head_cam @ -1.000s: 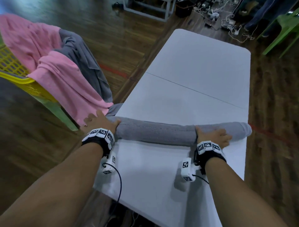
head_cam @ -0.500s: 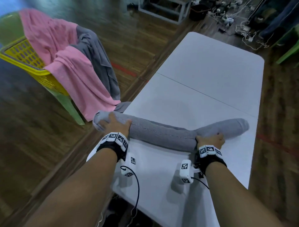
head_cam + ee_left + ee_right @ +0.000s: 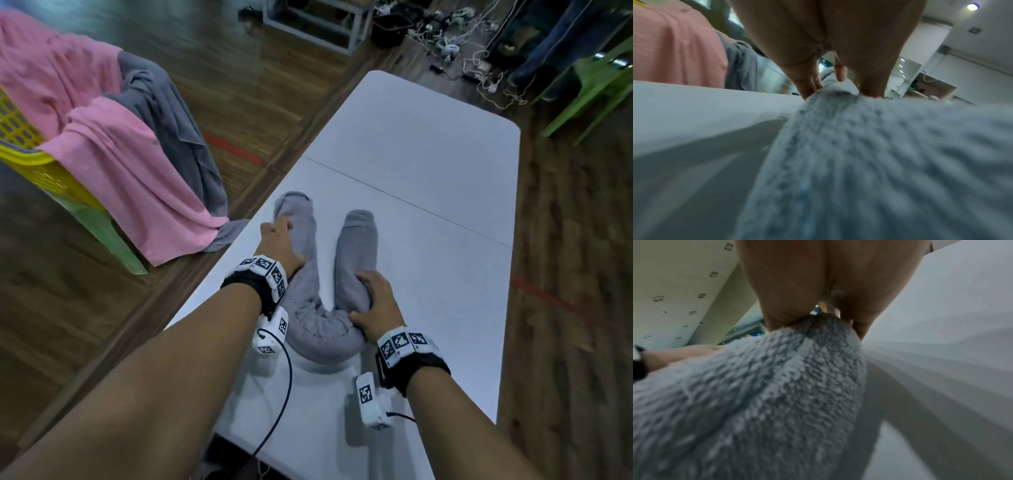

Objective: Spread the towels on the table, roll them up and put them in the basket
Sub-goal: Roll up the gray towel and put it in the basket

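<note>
Since before, I bent the rolled towel (image 3: pixel 356 260) into a U; left hand (image 3: pixel 279 248) and right hand (image 3: pixel 376 305) gripped it; loosening could unroll it.

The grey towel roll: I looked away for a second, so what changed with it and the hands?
The grey towel roll, straight across the table a second ago, is now bent into a U, both ends swung away from the person. The left hand and right hand moved closer together, still gripping it. The pink towel stays draped over the yellow basket.

You wore black wristbands (image 3: pixel 250 286) topped with white marker tiles (image 3: pixel 263 269); white cabled camera boxes (image 3: pixel 371 401) hung below both bare forearms.
</note>
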